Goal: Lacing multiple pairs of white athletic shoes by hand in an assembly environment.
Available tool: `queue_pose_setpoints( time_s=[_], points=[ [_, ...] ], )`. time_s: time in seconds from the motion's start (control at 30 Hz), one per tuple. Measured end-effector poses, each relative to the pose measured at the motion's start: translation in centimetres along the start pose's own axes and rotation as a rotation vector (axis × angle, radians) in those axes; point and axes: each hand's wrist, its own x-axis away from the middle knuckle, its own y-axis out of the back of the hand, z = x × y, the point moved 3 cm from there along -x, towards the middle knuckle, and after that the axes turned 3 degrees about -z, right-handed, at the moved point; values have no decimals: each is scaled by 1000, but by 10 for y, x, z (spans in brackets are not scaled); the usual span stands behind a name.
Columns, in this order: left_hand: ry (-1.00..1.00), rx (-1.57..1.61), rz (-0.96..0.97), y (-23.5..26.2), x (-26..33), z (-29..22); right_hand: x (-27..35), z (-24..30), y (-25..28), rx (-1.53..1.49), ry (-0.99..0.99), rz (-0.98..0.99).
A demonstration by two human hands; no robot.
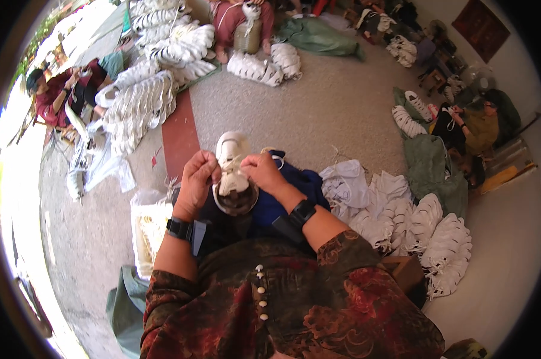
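Observation:
A white lace-up shoe (233,145) rests over my lap, its toe pointing away from me and its dark opening toward me. My left hand (199,175) is pinched closed at the shoe's left side; what its fingertips hold is too small to make out. On the other side, the closed fingers of my right hand (266,173) are at the lacing, with a pale strand of shoelace (277,159) showing beside them. Dark blue cloth (294,188) lies under and to the right of the shoe. Both wrists wear black bands.
White shoes (447,242) lie stacked at my right beside white cloth bundles (345,185). A pale bin (144,230) stands at my left. Long rows of white shoes (142,107) lie far left. Several seated people work around, one (480,128) near a green sack (432,164).

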Motion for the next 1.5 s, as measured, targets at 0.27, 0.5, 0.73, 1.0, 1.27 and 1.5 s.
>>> queue_pose_setpoints(
  time_s=[0.27, 0.5, 0.73, 1.0, 1.27, 1.5],
  points=[
    [0, 228, -40, 31, 22, 16, 1, 20, -20, 867, 182, 109],
    [46, 164, 35, 23, 36, 17, 2, 16, -22, 804, 94, 62],
    [199, -113, 386, 4, 43, 18, 2, 13, -26, 767, 190, 66],
    [272, -248, 475, 2, 42, 26, 5, 6, -32, 680, 201, -42],
    [308, -276, 478, 3, 43, 34, 3, 5, -33, 666, 289, -13],
    [276, -279, 453, 10, 46, 30, 7, 11, -27, 559, 252, -18]
  ],
)
